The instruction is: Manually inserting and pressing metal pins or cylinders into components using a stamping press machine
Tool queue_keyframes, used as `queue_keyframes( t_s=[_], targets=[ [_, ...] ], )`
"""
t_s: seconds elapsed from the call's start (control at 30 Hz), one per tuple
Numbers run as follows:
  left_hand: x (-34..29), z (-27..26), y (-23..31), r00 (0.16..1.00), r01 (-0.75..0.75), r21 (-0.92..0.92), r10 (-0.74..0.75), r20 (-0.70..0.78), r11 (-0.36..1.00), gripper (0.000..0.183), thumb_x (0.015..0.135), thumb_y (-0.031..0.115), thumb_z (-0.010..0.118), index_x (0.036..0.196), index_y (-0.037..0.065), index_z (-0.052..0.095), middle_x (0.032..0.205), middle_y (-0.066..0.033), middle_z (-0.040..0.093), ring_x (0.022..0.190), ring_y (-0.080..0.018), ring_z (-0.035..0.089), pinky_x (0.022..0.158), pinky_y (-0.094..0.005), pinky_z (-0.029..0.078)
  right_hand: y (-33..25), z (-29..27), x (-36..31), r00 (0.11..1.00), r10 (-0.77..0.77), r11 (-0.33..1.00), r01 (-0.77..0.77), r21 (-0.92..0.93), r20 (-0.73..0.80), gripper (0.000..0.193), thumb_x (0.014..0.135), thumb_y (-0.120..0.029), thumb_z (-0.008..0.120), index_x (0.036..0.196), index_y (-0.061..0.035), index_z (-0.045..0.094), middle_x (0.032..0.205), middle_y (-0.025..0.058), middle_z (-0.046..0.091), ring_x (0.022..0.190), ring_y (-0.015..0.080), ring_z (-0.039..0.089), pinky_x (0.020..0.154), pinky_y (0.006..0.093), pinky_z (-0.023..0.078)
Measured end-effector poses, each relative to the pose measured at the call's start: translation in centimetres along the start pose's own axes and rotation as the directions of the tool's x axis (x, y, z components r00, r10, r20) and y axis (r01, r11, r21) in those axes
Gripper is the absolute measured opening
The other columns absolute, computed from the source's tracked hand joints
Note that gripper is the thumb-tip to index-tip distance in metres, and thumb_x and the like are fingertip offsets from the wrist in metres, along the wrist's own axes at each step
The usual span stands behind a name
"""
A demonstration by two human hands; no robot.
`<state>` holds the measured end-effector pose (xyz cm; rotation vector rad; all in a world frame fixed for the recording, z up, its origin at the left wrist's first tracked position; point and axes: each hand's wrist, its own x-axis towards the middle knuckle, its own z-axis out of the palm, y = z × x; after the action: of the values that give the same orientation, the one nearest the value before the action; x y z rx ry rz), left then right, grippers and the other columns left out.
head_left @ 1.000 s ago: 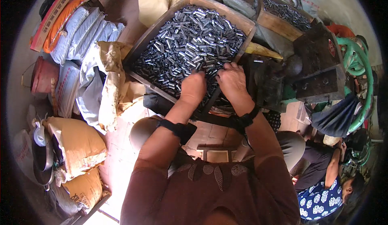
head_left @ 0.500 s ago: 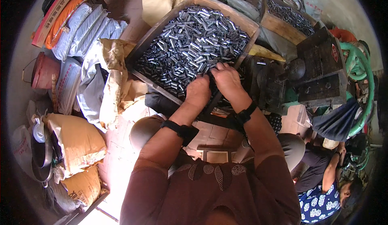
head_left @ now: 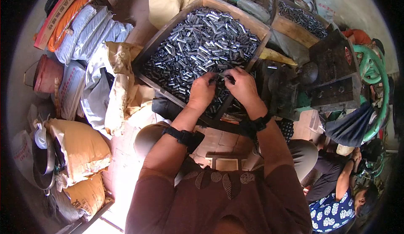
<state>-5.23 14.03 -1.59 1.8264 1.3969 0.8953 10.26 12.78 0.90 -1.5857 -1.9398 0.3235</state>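
Grip contents cannot be determined: left hand (head_left: 202,91) and right hand (head_left: 244,87), fingers curled, over metal tubes (head_left: 202,40) in a wooden tray (head_left: 240,19).

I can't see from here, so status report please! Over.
Left hand, right hand: fingertips close together over metal tubes. Grip unclear. Tubes jumbled in wooden tray, crowding the fingers.

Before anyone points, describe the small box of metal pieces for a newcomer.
Start at the big central tray of metal tubes. Beyond its right corner sits the small box. Its pale side and metal pieces set it apart from the dark case below.
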Motion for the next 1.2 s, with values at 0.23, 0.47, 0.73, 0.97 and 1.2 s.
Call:
queue_keyframes(
  t_s=[0.23,0.47,0.73,0.97,1.2],
  targets=[
    [-0.3,0.3,1.9,0.991,0.096,-0.473,-0.041,0.126,0.876,0.008,0.078,0.006,0.061,0.083,0.001,0.06,0.07,-0.0022,0.06,0.062,-0.0083,0.053,0.057,-0.0227,0.044,0.7,-2.4,-3.1,0.878,0.444,0.594,-0.439,0.674,0.181,0.016,0.079,-0.012,0.06,0.089,-0.0002,0.063,0.072,0.0065,0.063,0.061,0.0116,0.057,0.054,0.0228,0.044],
    [-3.4,0.8,8.0,0.767,0.641,-0.696,-0.238,0.596,0.323,0.012,0.081,0.006,0.058,0.092,0.005,0.055,0.074,-0.0045,0.06,0.039,-0.002,0.029,0.033,-0.0158,0.02,1.8,-7.5,-9.0,0.844,0.504,0.45,-0.44,0.777,0.186,0.016,0.081,-0.013,0.06,0.091,-0.0018,0.063,0.073,0.0019,0.062,0.06,0.0066,0.055,0.053,0.0197,0.043],
    [-7.6,5.8,14.1,0.779,0.616,-0.698,-0.148,0.609,0.366,0.011,0.08,0.004,0.058,0.091,0.005,0.055,0.075,-0.0035,0.059,0.043,-0.0037,0.037,0.033,-0.0151,0.023,1.5,-14.0,-14.7,0.807,0.579,0.409,-0.41,0.815,0.116,0.016,0.081,-0.014,0.06,0.092,-0.0029,0.063,0.072,-0.0008,0.06,0.063,0.005,0.053,0.055,0.0185,0.043],
    [-9.8,8.3,17.1,0.766,0.618,-0.69,-0.094,0.635,0.377,0.009,0.081,0.004,0.057,0.09,0.006,0.055,0.071,-0.0029,0.058,0.041,-0.0031,0.037,0.032,-0.0157,0.022,2.9,-16.5,-18.5,0.794,0.607,0.439,-0.385,0.812,0.048,0.015,0.081,-0.014,0.06,0.091,-0.0037,0.064,0.072,-0.0023,0.06,0.062,0.0035,0.05,0.056,0.0175,0.041],
    [-11.0,8.9,18.1,0.791,0.558,-0.66,-0.08,0.607,0.504,0.005,0.081,0.004,0.056,0.086,0.006,0.055,0.07,-0.0018,0.057,0.042,-0.0022,0.036,0.034,-0.0161,0.023,2.9,-17.2,-20.0,0.834,0.551,0.558,-0.354,0.75,-0.016,0.016,0.081,-0.014,0.061,0.093,-0.0036,0.064,0.072,-0.0016,0.06,0.062,0.0041,0.051,0.056,0.0188,0.042]
  ],
)
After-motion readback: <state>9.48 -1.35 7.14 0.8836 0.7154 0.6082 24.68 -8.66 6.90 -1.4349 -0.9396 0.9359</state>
